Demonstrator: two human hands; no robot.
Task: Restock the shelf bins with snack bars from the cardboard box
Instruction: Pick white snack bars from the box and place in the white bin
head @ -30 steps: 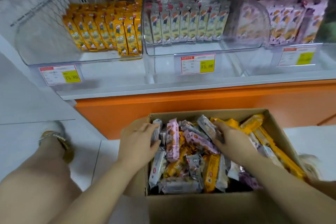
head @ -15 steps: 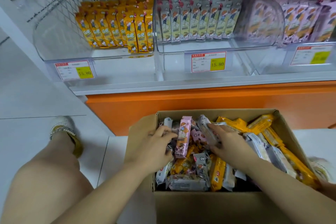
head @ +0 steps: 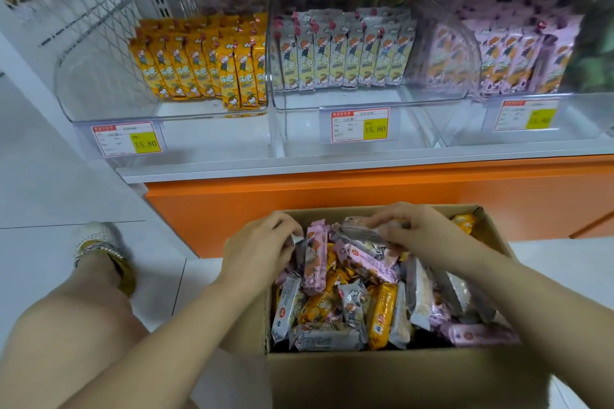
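An open cardboard box on the floor holds several mixed snack bars in yellow, grey and pink wrappers. My left hand is at the box's far left corner, fingers curled round the end of a grey bar. My right hand grips another grey bar near the box's far edge. Above, three clear shelf bins hold upright rows: yellow bars on the left, grey bars in the middle, pink bars on the right.
An orange shelf base stands just behind the box. Price tags hang on the bin fronts. My left knee and sandalled foot are on the white floor tiles left of the box. A wire basket is at upper left.
Both hands moved toward the box's far edge. My right hand lifted a grey bar up off the pile; my left hand closed on a grey bar's end. The view shifted closer.
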